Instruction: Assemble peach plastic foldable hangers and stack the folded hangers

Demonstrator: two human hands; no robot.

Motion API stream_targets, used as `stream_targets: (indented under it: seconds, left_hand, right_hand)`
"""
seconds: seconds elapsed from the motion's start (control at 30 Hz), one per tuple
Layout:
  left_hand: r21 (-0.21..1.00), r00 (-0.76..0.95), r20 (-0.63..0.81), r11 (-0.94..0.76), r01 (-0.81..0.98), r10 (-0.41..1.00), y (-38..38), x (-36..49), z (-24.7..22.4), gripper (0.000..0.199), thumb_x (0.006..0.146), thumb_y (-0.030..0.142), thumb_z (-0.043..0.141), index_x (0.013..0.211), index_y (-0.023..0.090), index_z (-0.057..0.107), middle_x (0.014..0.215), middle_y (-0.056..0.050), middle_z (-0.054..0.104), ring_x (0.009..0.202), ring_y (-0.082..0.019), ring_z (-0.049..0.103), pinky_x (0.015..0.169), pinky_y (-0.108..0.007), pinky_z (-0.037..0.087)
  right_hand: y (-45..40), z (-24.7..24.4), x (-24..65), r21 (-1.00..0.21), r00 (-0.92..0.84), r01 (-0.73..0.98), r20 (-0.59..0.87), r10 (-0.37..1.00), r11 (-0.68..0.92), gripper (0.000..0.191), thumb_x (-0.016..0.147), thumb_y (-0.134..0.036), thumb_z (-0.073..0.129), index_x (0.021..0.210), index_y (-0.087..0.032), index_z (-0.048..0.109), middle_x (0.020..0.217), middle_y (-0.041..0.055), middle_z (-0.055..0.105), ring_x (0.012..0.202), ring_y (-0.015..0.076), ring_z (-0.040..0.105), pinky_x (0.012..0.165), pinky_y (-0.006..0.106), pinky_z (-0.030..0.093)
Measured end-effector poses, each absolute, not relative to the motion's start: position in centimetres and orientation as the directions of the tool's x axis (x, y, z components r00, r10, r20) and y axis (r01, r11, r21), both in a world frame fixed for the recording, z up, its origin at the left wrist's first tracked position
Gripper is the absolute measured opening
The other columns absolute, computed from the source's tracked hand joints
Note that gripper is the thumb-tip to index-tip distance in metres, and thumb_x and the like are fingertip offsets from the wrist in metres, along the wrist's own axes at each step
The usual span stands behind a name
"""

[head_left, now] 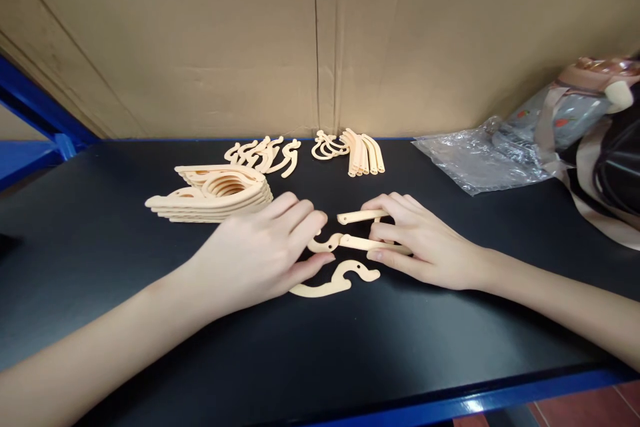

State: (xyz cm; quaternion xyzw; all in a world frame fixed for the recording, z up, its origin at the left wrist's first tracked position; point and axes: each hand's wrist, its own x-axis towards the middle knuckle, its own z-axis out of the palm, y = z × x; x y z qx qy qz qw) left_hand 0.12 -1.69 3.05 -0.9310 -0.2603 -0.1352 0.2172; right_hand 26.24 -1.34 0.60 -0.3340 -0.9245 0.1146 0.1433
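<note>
My left hand (270,243) is closed, with thumb and fingers pinching a beige curved hanger piece (325,245), most of it hidden behind the fingers. My right hand (420,237) grips a beige piece with two arms, a hanger part (363,243), whose ends point left. The lower arm's end meets the curved piece between my hands; whether they are joined I cannot tell. Just below, a loose S-shaped hanger piece (330,287) lies flat on the black table (320,353), its left end close to my left thumb.
Behind my left hand is a stack of folded beige hangers (210,203). Farther back lie loose curved pieces (263,155), hooks (327,145) and slim arms (363,153). A clear plastic bag (475,160), a bottle (565,107) and a black bag (623,160) are at right. Cardboard (225,40) stands behind.
</note>
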Motion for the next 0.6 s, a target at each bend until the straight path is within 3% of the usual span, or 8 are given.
stream_targets:
  seconds: [0.23, 0.6]
  left_hand:
    - [-0.133, 0.779, 0.376, -0.803, 0.581, 0.501, -1.09, -0.59, 2.48, 0.021, 0.096, 0.036, 0.054, 0.099, 0.017, 0.060, 0.092, -0.003, 0.067, 0.080, -0.019, 0.060, 0.063, -0.030, 0.042]
    - [-0.143, 0.764, 0.428, -0.798, 0.585, 0.483, -1.08, -0.13, 2.55, 0.020, 0.096, 0.031, 0.055, 0.105, 0.014, 0.061, 0.105, -0.007, 0.067, 0.097, -0.025, 0.059, 0.083, -0.037, 0.046]
  right_hand:
    - [-1.12, 0.66, 26.92, -0.309, -0.727, 0.602, 0.171, 0.665, 0.736, 0.031, 0.099, -0.041, 0.045, 0.082, -0.020, 0.060, 0.118, 0.0094, 0.053, 0.103, 0.0246, 0.049, 0.087, 0.044, 0.038]
    - [-1.14, 0.60, 26.88, -0.331, -0.715, 0.594, 0.198, 0.670, 0.733, 0.028, 0.098, -0.040, 0.048, 0.084, -0.019, 0.061, 0.118, 0.0086, 0.054, 0.104, 0.0233, 0.050, 0.089, 0.041, 0.037]
